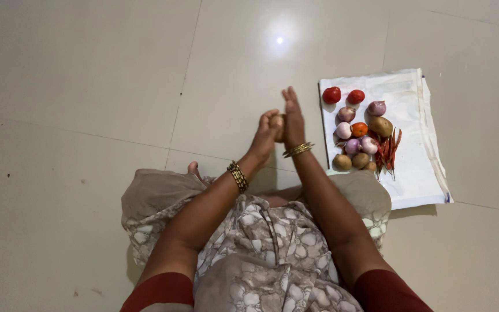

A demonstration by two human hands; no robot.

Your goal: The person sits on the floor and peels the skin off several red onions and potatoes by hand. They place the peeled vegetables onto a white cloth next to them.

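Well, the person sits on the tiled floor [88,86] with both hands raised in front of the knees, and a small brownish potato [276,122] is pressed between them. The left hand [265,134] curls its fingers against one side of the potato, while the right hand [293,118] lies flat against the other side with the fingers stretched straight and pointing away from the body. So the grip is a two-palm clamp on the potato, most of which is hidden (only a sliver shows between the palms). Gold bangles [239,176] circle both wrists.

Just to the right of the clasped hands lies a white cloth [417,173] spread on the floor. On it, close to the right hand's knuckles, sit red tomatoes [331,95], pinkish onions [346,114], more potatoes [380,126] and a bunch of red chillies [388,151], all huddled together near the cloth's nearer edge.
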